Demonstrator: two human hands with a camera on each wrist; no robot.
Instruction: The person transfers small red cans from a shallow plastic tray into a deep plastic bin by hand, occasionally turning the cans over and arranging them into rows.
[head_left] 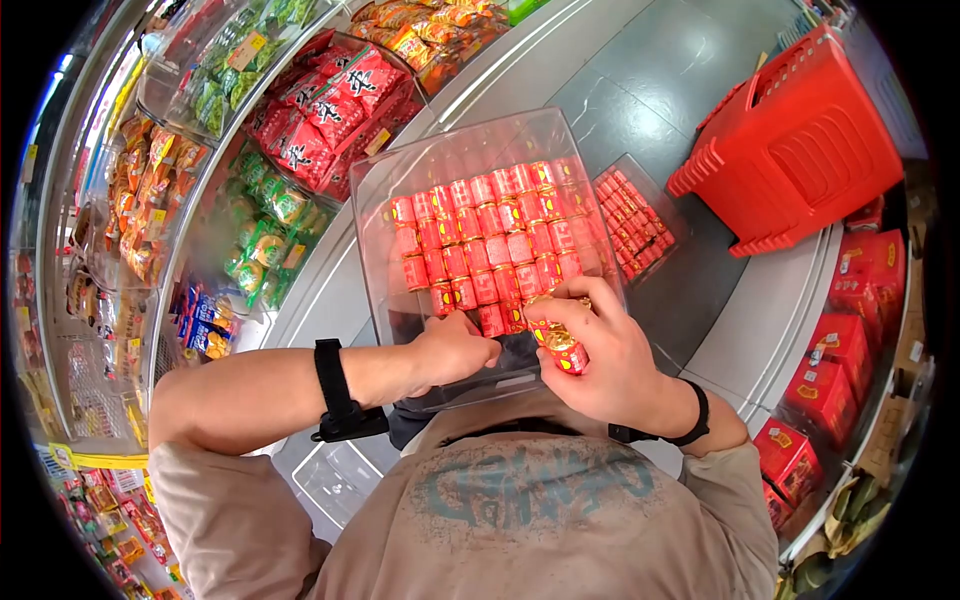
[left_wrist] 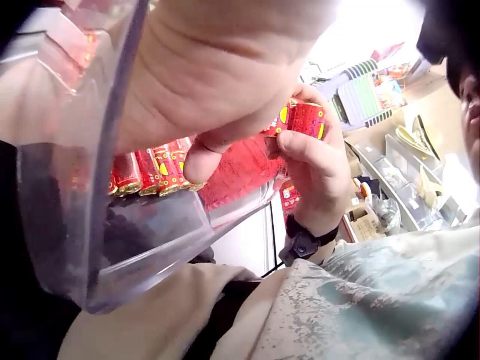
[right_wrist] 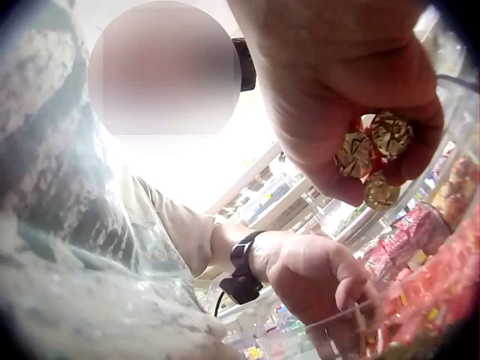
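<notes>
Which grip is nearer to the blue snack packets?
Left: the left grip, at the clear box, is to the right of the blue snack packets; the right grip, holding gold-ended rolls, is farther right.

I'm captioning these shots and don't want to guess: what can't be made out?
Head view: whether the left hand grips a roll; the back of the hand hides its far side.
Right wrist view: the exact count of held rolls; three gold ends show, but the right hand may cover more.
Head view: whether rolls lie beneath the top layer in the clear bin; that layer hides it.
Head view: fine print on the red boxes; too small.
</notes>
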